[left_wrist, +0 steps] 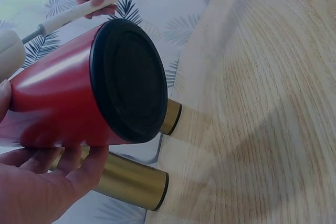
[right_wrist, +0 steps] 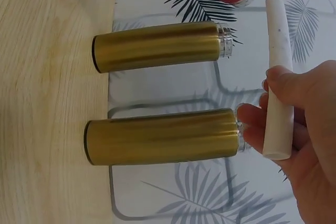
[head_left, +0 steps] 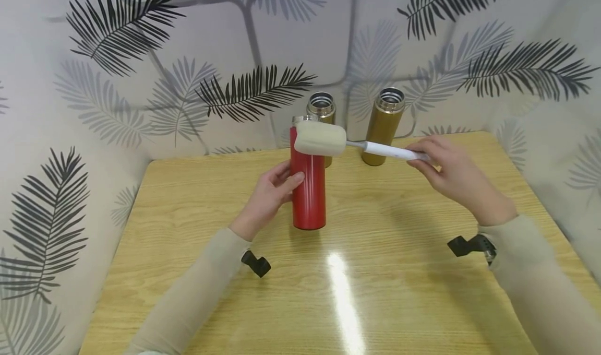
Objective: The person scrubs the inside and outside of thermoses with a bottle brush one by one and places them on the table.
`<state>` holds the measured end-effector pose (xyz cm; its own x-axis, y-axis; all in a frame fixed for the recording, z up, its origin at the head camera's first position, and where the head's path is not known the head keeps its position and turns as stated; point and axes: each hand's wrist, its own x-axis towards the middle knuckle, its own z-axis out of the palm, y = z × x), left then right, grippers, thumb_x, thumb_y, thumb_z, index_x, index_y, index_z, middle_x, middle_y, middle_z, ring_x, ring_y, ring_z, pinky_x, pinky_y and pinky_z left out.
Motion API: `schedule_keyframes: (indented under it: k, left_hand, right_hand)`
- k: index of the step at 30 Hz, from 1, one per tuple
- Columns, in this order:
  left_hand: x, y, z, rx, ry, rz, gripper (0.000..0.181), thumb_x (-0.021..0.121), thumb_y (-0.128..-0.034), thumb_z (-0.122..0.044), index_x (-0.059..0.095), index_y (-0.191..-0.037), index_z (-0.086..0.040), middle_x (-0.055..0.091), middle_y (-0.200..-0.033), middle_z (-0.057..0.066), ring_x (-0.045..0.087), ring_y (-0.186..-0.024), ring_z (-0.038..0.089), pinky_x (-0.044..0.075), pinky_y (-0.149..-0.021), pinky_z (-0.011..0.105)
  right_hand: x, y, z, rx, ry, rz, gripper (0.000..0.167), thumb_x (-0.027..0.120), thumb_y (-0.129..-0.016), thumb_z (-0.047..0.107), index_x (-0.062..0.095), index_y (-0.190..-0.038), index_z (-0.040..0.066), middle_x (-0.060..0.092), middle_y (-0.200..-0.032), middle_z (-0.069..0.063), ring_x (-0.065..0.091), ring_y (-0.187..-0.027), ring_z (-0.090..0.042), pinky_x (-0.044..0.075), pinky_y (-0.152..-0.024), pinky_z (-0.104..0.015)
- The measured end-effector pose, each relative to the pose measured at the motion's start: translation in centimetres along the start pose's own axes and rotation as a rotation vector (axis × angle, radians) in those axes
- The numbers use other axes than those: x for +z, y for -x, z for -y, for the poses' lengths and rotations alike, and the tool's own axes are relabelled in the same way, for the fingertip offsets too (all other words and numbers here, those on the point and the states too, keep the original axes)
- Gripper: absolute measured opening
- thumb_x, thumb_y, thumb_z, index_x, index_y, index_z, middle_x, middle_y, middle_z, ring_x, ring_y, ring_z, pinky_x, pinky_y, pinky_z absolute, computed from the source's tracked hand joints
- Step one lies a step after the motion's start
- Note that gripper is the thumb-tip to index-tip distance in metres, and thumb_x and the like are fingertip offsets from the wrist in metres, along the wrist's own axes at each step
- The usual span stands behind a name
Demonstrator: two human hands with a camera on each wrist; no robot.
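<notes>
My left hand [head_left: 274, 190] grips a red thermos flask [head_left: 309, 196] round its middle, and its black base [left_wrist: 134, 80] shows in the left wrist view, lifted off the table. No lid is on its steel neck. With fingers and thumb my right hand [head_left: 453, 175] pinches the white handle [right_wrist: 278, 51] of a sponge bottle brush. The brush's cream sponge head [head_left: 321, 138] lies across the front of the flask's upper part in the head view. Whether sponge and flask touch, I cannot tell.
Two gold flasks without lids stand upright at the table's back edge: one [head_left: 382, 128] on the right, the other [head_left: 327, 112] partly hidden behind the red flask. A leaf-patterned wall [head_left: 188, 47] rises right behind the wooden table [head_left: 197, 203].
</notes>
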<state>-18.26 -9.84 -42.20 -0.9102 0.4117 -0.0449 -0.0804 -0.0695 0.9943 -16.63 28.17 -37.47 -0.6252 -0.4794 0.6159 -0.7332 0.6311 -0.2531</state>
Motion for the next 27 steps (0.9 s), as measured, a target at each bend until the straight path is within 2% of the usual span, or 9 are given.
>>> schedule_keyframes:
  k: [2,5,10,13,17,22,27]
  left_hand:
    - [0.0,0.0,0.0,0.003,-0.001,0.003,0.056,0.057,-0.1078,-0.016,0.039,-0.16,-0.005,0.053,-0.153,0.016,0.059,-0.13,0.032,0.058,-0.097,0.042]
    - [0.0,0.0,0.0,0.002,0.003,0.009,0.056,0.056,-0.1086,-0.018,0.038,-0.16,-0.006,0.053,-0.153,0.016,0.058,-0.131,0.031,0.057,-0.099,0.044]
    - [0.1,0.0,0.0,-0.002,0.006,0.01,0.055,0.055,-0.1091,-0.018,0.038,-0.16,-0.006,0.052,-0.153,0.015,0.057,-0.132,0.031,0.056,-0.1,0.045]
    - [0.2,0.0,-0.1,-0.006,0.01,0.016,0.055,0.055,-0.1093,-0.018,0.037,-0.16,-0.005,0.051,-0.154,0.016,0.056,-0.133,0.032,0.055,-0.101,0.046]
    - [0.2,0.0,-0.2,-0.008,0.021,0.025,0.055,0.053,-0.1098,-0.017,0.036,-0.161,-0.005,0.05,-0.155,0.016,0.056,-0.133,0.031,0.055,-0.1,0.046]
    - [0.2,0.0,-0.1,0.006,0.049,0.046,0.053,0.051,-0.1107,-0.017,0.036,-0.161,-0.006,0.05,-0.154,0.017,0.057,-0.129,0.027,0.056,-0.099,0.044]
    - [-0.1,-0.2,0.2,0.023,0.106,0.09,0.051,0.046,-0.1121,-0.015,0.036,-0.161,-0.005,0.049,-0.154,0.018,0.057,-0.127,0.024,0.055,-0.101,0.046]
  right_hand:
    - [0.1,-0.2,0.2,0.017,-0.004,0.028,0.019,0.073,-0.097,0.008,0.068,-0.112,-0.003,0.07,-0.099,-0.014,0.058,-0.079,-0.021,0.042,-0.07,-0.031]
    - [0.2,-0.3,0.6,0.043,-0.005,0.056,0.039,0.079,-0.083,-0.013,0.067,-0.118,-0.002,0.071,-0.1,-0.011,0.06,-0.081,-0.02,0.044,-0.072,-0.033]
    - [0.5,-0.3,0.8,0.09,-0.011,0.069,0.043,0.072,-0.091,-0.008,0.067,-0.133,0.003,0.067,-0.096,-0.007,0.052,-0.08,-0.017,0.039,-0.071,-0.029]
    - [0.7,-0.4,0.8,0.112,-0.002,0.061,0.034,0.07,-0.095,-0.005,0.068,-0.128,0.002,0.064,-0.093,-0.007,0.048,-0.078,-0.016,0.037,-0.069,-0.03]
    - [1.1,-0.7,0.6,0.114,0.007,0.063,0.021,0.07,-0.095,-0.006,0.067,-0.115,-0.001,0.065,-0.091,-0.009,0.051,-0.077,-0.019,0.042,-0.068,-0.036]
    - [1.8,-0.7,0.4,0.078,-0.033,0.107,0.021,0.072,-0.092,-0.008,0.067,-0.111,-0.001,0.065,-0.087,-0.006,0.053,-0.075,-0.016,0.047,-0.067,-0.039]
    - [2.3,0.1,0.0,0.054,-0.105,0.147,0.022,0.073,-0.091,-0.008,0.07,-0.111,0.002,0.062,-0.083,0.0,0.049,-0.073,-0.009,0.045,-0.065,-0.031]
